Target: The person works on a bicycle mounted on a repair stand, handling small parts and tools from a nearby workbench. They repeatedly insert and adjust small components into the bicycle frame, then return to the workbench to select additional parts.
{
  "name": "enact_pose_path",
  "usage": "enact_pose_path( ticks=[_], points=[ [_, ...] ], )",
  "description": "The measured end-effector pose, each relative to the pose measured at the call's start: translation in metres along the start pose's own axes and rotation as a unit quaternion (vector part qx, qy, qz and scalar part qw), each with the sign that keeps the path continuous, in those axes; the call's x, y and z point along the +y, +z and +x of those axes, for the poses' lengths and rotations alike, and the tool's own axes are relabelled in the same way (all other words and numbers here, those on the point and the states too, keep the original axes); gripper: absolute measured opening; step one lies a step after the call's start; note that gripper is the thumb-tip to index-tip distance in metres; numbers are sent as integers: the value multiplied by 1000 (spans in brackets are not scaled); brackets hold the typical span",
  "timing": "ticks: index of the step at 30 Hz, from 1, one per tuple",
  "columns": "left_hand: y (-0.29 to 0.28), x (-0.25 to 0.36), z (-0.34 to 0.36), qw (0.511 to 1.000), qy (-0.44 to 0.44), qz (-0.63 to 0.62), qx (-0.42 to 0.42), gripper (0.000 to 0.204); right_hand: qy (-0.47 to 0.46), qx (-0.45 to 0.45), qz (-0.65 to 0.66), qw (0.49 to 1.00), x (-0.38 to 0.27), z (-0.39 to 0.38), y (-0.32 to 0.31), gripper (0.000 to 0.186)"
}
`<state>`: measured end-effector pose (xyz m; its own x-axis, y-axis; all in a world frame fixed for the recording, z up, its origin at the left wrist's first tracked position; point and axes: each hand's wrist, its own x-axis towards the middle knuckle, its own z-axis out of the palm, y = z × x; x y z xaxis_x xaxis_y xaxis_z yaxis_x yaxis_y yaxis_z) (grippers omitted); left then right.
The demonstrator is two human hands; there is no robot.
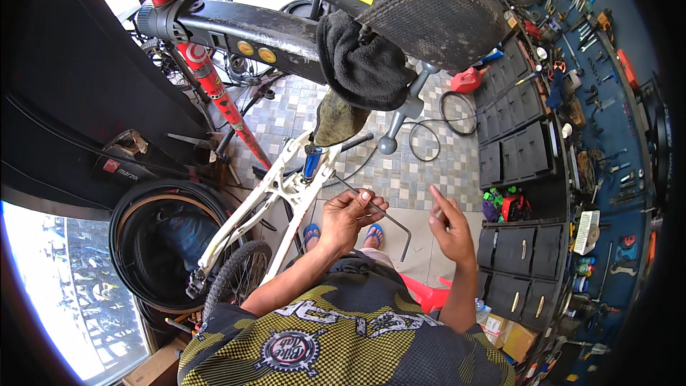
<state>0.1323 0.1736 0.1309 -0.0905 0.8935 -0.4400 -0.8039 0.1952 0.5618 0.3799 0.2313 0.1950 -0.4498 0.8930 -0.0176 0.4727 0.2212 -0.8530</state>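
Observation:
A long, dark L-shaped hex key (399,222) is gripped between the thumb and fingers of my left hand (346,219), its bent end pointing back toward me. My right hand (451,232) is raised apart from it, index finger stretched out, the other fingers partly curled, holding nothing that shows. Just left of my left hand is a white bicycle frame (236,223) with a blue part (311,165) between its tubes. Above it, a black cloth (363,64) and a worn olive cloth (339,120) wrap the end of a repair stand's black arm (250,27).
The stand's red post (223,104) slants down at the left. Tyres (128,243) are stacked at the lower left. Along the right run black drawers (525,161) and a blue tool wall (614,121). A cable (426,123) loops over the tiled floor; a red container (466,81) stands beyond.

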Motion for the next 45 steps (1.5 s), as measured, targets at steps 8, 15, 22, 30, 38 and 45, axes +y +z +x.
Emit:
enact_pose_path(
  ticks=[8,15,22,30,38,45],
  points=[
    [0,-3,4,1000,15,-3,5,14,-205,47,-104,972,-4,-22,34,44],
    [-3,-5,0,995,-5,-4,-98,17,164,78,445,877,28,-2,63,40],
    [-11,-7,-1,988,-16,-2,-151,14,-144,125,-250,949,41,-9,72,26],
    [-10,-6,2,990,-21,11,-136,11,88,21,222,971,16,-25,75,30],
    [-8,-6,1,994,-13,9,-104,14,-164,119,-180,963,-1,-31,66,33],
    [-11,-5,2,995,-15,27,-93,12,169,63,483,857,13,-21,86,31]
  ],
)
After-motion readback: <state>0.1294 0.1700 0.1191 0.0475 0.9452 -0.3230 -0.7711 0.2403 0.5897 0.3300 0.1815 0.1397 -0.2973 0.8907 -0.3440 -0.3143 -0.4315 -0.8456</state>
